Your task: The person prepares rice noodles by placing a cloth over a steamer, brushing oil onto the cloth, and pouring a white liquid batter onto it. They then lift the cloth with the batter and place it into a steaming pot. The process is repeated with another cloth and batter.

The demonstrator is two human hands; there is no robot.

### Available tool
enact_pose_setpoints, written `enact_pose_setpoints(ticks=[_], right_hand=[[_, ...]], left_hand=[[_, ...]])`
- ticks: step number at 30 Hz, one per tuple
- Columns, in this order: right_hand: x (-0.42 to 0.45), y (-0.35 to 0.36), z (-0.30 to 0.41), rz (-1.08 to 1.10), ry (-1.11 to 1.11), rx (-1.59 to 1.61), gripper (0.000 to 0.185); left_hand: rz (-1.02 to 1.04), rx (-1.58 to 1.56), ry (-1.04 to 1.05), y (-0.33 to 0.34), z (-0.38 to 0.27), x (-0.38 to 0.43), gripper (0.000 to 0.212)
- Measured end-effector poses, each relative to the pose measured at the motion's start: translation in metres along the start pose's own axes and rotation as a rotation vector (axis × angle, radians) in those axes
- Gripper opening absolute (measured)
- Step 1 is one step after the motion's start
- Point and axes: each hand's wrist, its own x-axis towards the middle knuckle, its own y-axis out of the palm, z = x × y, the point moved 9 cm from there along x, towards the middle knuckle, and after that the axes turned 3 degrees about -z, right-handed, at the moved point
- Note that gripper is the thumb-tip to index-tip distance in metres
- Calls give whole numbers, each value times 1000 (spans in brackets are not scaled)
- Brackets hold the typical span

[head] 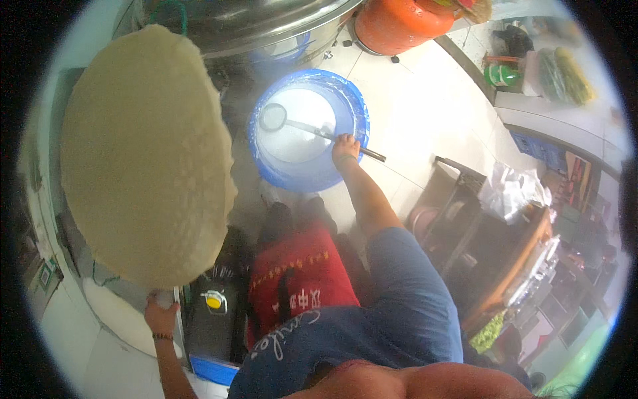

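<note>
My right hand (pixel 346 148) grips the long handle of a metal ladle (pixel 313 128). The ladle's round bowl lies at the white liquid (pixel 304 147) inside a blue plastic bucket (pixel 310 180) on the floor; the handle's end sticks out over the right rim. On the left, a large pale round disc (pixel 147 154) with a wavy edge fills much of the view; whether it is cloth or a sheet of dough, I cannot tell. My left hand (pixel 162 311) is at its near edge, fingers curled around what seems to be part of its rim or support.
A big metal steamer or pot (pixel 259 25) stands beyond the bucket, with an orange gas cylinder (pixel 403 27) to its right. At right is a dark shelf unit (pixel 458 224) bearing a white plastic bag (pixel 513 192). A white round sheet (pixel 124 314) lies below the disc. Steam hazes the view.
</note>
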Motion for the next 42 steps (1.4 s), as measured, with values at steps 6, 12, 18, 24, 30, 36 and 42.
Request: enact_pose_setpoints(ticks=[6,12,18,24,30,36,42], right_hand=[[21,41,-5,152,-33,124,30],[-17,84,-1,426,-338,109,27],[12,81,8,210,47,340,25],[20,78,24,308,92,423,28],[-44,58,-9,339,-99,509,37],[-126,22,-45,259,-135,554,33],[-215,-32,-67,185,-48,547,33]], left_hand=[[-88,47,23,14,24,9,68],[-54,33,-26,0,4,-1,68],[-165,77,88,1,-1,2,63],[-57,-19,-29,13,21,11,61],[-103,21,46,-2,-4,-2,57],[-121,-107,198,12,17,7,55],[-149,14,189,5,19,1,54]])
